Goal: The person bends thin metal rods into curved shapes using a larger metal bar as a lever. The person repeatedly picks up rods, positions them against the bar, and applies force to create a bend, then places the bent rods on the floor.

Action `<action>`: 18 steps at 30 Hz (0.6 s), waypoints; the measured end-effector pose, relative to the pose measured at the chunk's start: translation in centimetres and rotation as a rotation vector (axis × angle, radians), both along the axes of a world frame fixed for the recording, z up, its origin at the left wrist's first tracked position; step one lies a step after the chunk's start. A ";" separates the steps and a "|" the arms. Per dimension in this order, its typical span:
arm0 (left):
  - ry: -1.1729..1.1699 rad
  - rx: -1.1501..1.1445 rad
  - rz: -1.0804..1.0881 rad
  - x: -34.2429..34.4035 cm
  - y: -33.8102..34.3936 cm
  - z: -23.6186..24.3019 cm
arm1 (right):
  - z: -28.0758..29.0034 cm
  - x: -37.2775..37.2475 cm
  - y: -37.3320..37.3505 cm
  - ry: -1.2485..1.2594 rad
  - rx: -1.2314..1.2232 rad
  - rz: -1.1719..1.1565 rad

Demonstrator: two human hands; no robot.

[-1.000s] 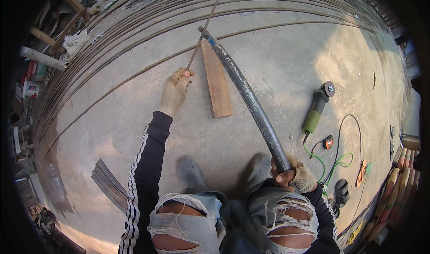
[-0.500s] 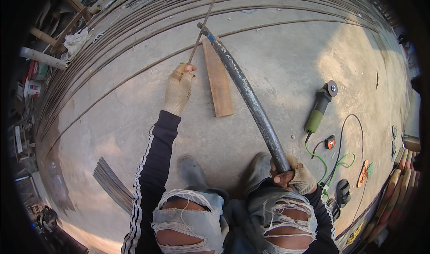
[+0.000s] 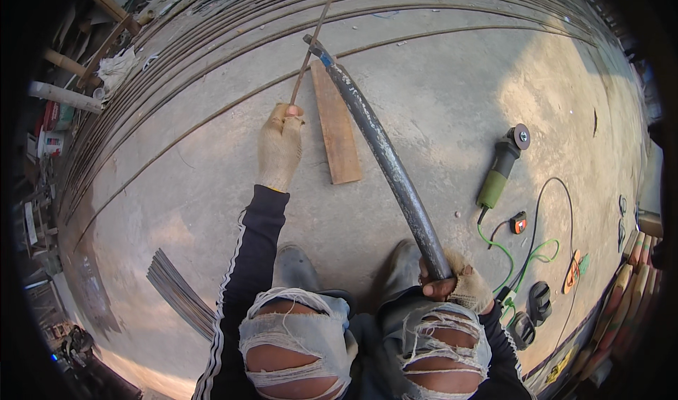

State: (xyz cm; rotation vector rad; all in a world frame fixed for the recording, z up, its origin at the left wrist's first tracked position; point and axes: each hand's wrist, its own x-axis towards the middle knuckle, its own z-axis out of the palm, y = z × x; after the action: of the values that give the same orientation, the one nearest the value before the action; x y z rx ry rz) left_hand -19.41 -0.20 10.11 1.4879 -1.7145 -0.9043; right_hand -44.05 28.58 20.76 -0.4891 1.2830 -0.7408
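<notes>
My left hand [image 3: 280,146], in a beige knitted glove, is closed round the near end of a thin steel rod [image 3: 307,61] that runs away toward the top edge. In front of my right knee, my right hand [image 3: 458,280], in a fingerless glove, grips the lower end of a long dark metal pipe [image 3: 385,156] with worn paint. The pipe slants up to the left, and its notched head crosses the rod just beyond my left hand. Under the pipe's far end lies a wooden plank [image 3: 337,132] on the concrete floor.
Several long rods [image 3: 233,103] lie across the far floor. To the right rest an angle grinder [image 3: 501,167] with a green cord [image 3: 507,248], an orange-and-black tape measure [image 3: 518,223] and black sandals [image 3: 540,303]. A bundle of cut rods [image 3: 180,294] lies at lower left.
My right hand and the pipe have shifted slightly left. My left hand with the rod has also moved a little left; both grips are unchanged.
</notes>
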 end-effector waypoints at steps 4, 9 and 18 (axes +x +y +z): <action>0.024 0.001 0.002 -0.1 0.4 -0.1 | 0.3 -0.2 -0.2 0.041 -0.008 0.044; 0.063 0.002 0.048 -0.2 0.8 -0.5 | 0.6 -0.1 -0.8 0.071 -0.009 0.089; 0.205 0.250 0.014 1.9 0.4 -1.4 | -0.3 -1.1 -0.9 -0.042 0.069 0.075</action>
State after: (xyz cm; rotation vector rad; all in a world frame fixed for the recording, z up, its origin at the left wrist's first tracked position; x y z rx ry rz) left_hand -17.48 0.25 8.67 1.5032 -1.4834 -1.2546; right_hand -45.12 27.63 20.43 -0.4612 1.2398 -0.6389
